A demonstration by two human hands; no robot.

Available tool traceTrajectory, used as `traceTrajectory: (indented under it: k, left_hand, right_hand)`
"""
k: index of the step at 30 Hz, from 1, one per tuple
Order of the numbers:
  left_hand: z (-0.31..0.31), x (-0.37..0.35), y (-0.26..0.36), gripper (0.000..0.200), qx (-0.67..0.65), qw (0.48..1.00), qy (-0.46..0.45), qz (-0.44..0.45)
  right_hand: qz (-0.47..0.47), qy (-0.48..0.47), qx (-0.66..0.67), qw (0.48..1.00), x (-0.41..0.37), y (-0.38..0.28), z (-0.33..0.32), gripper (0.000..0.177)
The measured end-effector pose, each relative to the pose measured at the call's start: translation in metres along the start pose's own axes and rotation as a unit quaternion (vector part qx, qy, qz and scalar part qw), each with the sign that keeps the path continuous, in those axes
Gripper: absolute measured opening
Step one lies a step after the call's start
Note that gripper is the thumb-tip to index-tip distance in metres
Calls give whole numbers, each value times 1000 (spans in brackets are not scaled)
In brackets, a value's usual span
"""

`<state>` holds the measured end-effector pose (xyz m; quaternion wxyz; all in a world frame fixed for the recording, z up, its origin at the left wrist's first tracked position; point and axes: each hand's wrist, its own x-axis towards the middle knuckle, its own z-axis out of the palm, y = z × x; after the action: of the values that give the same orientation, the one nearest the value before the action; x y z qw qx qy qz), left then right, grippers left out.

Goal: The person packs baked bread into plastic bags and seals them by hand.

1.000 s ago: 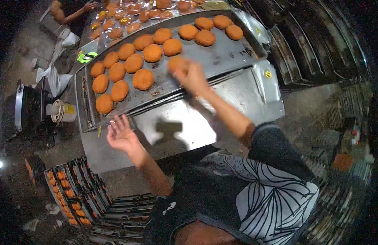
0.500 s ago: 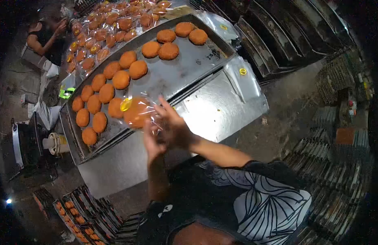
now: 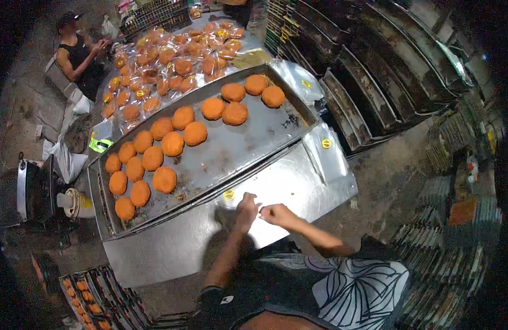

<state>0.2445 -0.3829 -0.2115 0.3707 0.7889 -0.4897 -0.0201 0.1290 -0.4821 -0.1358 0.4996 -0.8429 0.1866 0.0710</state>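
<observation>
Over the front of the metal table, my left hand [image 3: 246, 213] is closed on a clear plastic bag [image 3: 228, 196] with a round yellow label. Close on its right, my right hand [image 3: 279, 216] pinches at the same bag's end, where glare blurs the film. No bun shows inside the bag. Just beyond my hands lies a large metal baking tray [image 3: 226, 157] holding several round orange-brown buns [image 3: 165, 180], mostly toward its left and far sides.
Bagged buns [image 3: 166, 55] are heaped behind the tray. A stack of clear bags [image 3: 326, 148] lies at the table's right end. Dark metal trays [image 3: 369, 82] stand at the far right. Another person [image 3: 75, 55] sits at the far left. A bucket [image 3: 78, 203] stands left of the table.
The bagged bun I held over the tray is out of my hands. Both hands have drawn back to the table's front, onto a bag without a bun. The camera view has shifted.
</observation>
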Motion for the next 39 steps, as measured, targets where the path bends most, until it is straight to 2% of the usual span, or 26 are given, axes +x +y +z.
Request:
traceTrajectory:
  k: [2, 6, 8, 10, 12, 14, 16, 18, 19, 20, 21, 22, 23, 25, 26, 27, 28, 29, 30, 31, 32, 33, 34, 35, 36, 39]
  left_hand:
    - [3, 14, -4, 11, -17, 987, -113, -110]
    - [-21, 12, -22, 12, -182, 980, -71, -48]
    - [-56, 5, 0, 15, -225, 965, -111, -76]
    - [-84, -14, 23, 18, -413, 870, -174, -204]
    - [-114, -24, 21, 26, -355, 915, -148, -119]
    - [-124, -42, 12, 21, -458, 839, -210, -204]
    - [-127, -52, 28, 14, -357, 882, -232, -202]
    - [-145, -44, 43, 12, -358, 894, -131, -235]
    - [-152, -35, 55, 10, -262, 949, -16, -173]
    - [-163, -30, 69, 10, -301, 942, 15, -147]
    - [-170, -25, 82, 10, -313, 942, 28, -118]
    - [-171, -20, 89, 10, -325, 941, 40, -91]
    - [-158, -12, 77, 20, -272, 952, 135, -38]
    - [-141, 15, 52, 48, -538, 801, 201, -167]
    - [-143, 36, 36, 67, -735, 577, 255, -248]
    - [-131, 32, -14, 57, -695, 695, 101, -151]
    - [-178, 50, 8, 50, -715, 636, 96, -273]
    - [-176, 53, -3, 47, -747, 592, 152, -261]
    - [-174, 58, -13, 45, -773, 546, 208, -245]
    - [-179, 59, -16, 45, -768, 548, 216, -250]
    - [-191, 58, -13, 43, -713, 574, 295, -276]
    - [-198, 57, -13, 42, -649, 594, 369, -299]
    - [-200, 54, -16, 42, -640, 597, 376, -303]
    - [-201, 50, -18, 43, -648, 568, 406, -304]
    - [-201, 44, -17, 44, -657, 534, 434, -307]
    - [-208, 23, -20, 49, -657, 517, 455, -306]
  right_hand:
    - [-28, 35, 30, 999, -20, 1, 16, 20]
    - [85, 95, 54, 990, -31, -26, 30, 20]
    - [6, 146, 61, 987, -24, -42, 36, 21]
    - [-78, 193, 101, 973, -11, -58, 47, 24]
    - [13, 83, 20, 996, -31, -76, 45, 27]
    - [37, 187, -92, 977, -52, -83, 66, 31]
    - [23, 244, -77, 966, -60, -88, 84, 29]
    - [138, 194, 182, 954, -58, -114, 84, 25]
    - [224, 79, 300, 924, -47, -117, 69, 27]
    - [226, 64, 523, 819, -31, -104, 59, 32]
    - [164, -61, 814, 554, -12, -84, 45, 32]
    - [88, 97, 627, 768, 3, -114, 25, 35]
    - [10, 175, 618, 767, 16, -151, 8, 37]
    - [-158, 107, 755, 627, 46, -167, 14, 43]
    - [-178, 25, 805, 565, 53, -166, 21, 45]
    - [-94, -50, 781, 615, 60, -163, 23, 45]
    - [-9, -126, 746, 654, 66, -158, 24, 46]
    - [-7, -183, 687, 703, 93, -137, 13, 39]
    - [-41, -65, 382, 921, 121, -117, -23, 29]
    - [-192, 89, 62, 975, 143, -132, -75, 22]
    - [-82, 251, -63, 963, 182, -125, -111, 20]
    - [-141, 350, -127, 917, 240, -90, -154, 22]
    - [-193, 365, -379, 828, 281, -71, -205, 33]
    - [-146, 421, -472, 761, 344, -2, -229, 42]
    - [-75, 361, -408, 836, 355, 11, -235, 46]
    - [-9, 207, -400, 893, 336, -26, -201, 49]
